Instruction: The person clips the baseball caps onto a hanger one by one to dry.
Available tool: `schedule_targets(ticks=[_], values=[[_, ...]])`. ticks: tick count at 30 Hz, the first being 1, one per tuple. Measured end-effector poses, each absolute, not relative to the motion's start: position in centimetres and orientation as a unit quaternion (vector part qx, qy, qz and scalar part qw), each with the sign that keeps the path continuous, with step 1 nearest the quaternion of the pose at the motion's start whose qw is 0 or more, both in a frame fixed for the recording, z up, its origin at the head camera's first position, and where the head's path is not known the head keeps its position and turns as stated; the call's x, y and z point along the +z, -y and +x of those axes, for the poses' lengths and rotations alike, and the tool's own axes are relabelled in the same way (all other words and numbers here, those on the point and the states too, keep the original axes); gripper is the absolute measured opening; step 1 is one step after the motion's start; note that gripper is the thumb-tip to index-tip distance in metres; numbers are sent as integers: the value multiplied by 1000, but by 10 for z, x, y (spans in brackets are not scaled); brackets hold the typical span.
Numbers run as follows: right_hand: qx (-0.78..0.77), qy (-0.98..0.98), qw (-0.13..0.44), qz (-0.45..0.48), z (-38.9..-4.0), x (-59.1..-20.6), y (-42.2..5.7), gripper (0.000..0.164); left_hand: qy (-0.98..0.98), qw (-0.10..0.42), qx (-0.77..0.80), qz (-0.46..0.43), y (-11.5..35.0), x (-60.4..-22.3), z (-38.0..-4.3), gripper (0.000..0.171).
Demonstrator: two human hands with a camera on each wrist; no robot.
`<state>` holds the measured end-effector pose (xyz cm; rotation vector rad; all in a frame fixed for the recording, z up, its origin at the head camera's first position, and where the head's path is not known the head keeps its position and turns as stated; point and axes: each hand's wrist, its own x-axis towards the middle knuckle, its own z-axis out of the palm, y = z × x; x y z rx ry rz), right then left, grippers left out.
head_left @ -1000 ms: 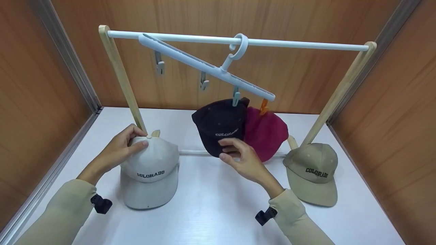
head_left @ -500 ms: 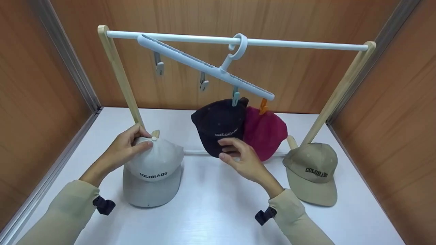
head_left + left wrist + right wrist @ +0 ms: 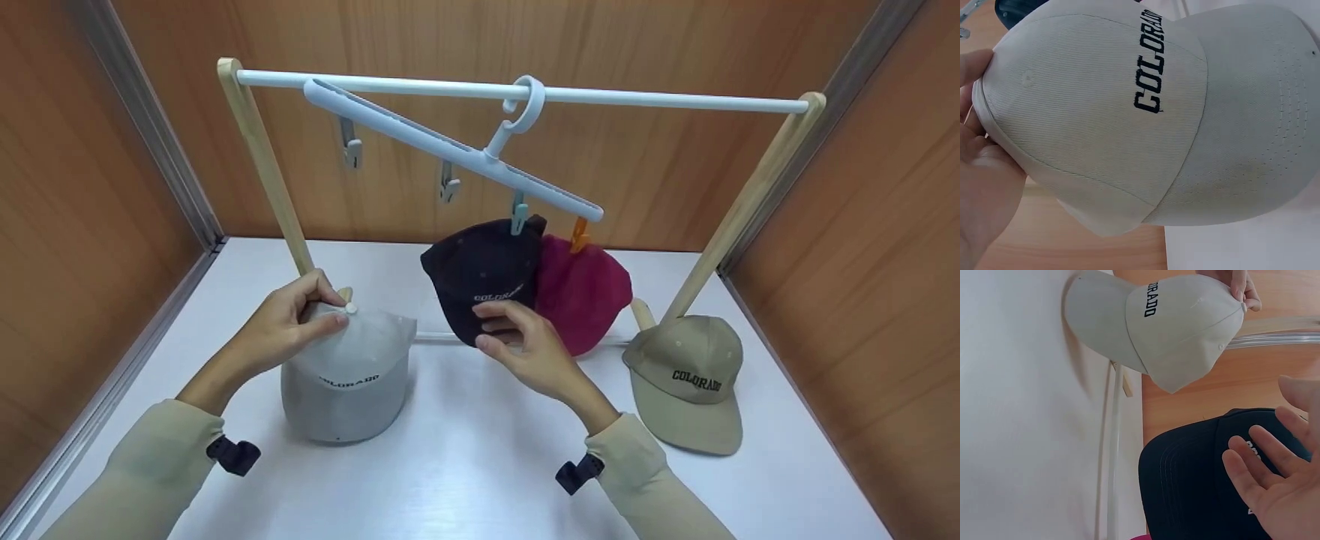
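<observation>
A white baseball cap (image 3: 346, 360) with dark COLORADO lettering hangs from my left hand (image 3: 289, 326), whose thumb and fingers pinch its crown beside the top button. Its brim points down toward me. In the left wrist view the cap's front (image 3: 1095, 95) fills most of the picture. My right hand (image 3: 529, 349), holding nothing, has loosely bent fingers and overlaps the lower part of a black cap (image 3: 484, 262). That cap hangs from a pale teal clip (image 3: 519, 217), and a dark red cap (image 3: 585, 296) beside it hangs from an orange clip (image 3: 580, 236).
A light blue hanger (image 3: 450, 154) hooks on the white rail (image 3: 675, 97) and slopes down to the right. Two grey clips (image 3: 352, 152) on its left half hold nothing. At the right, a khaki cap (image 3: 690, 360) lies on the white table (image 3: 480, 480) by the wooden post (image 3: 739, 210).
My left hand has carried the white cap a little to the right and upward, and the brim tilts more downward. The right hand has barely moved; the hung caps stay put.
</observation>
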<state>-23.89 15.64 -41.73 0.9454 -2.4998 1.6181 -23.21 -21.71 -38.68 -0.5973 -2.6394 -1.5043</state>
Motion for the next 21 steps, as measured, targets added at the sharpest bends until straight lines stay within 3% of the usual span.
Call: schedule_targets(ticks=[9, 21], values=[[515, 797, 28, 314, -238, -409, -148, 40, 837, 22, -503, -216, 203, -378, -227, 17], [456, 828, 8, 326, -237, -390, -121, 47, 829, 22, -507, -235, 183, -368, -226, 15]])
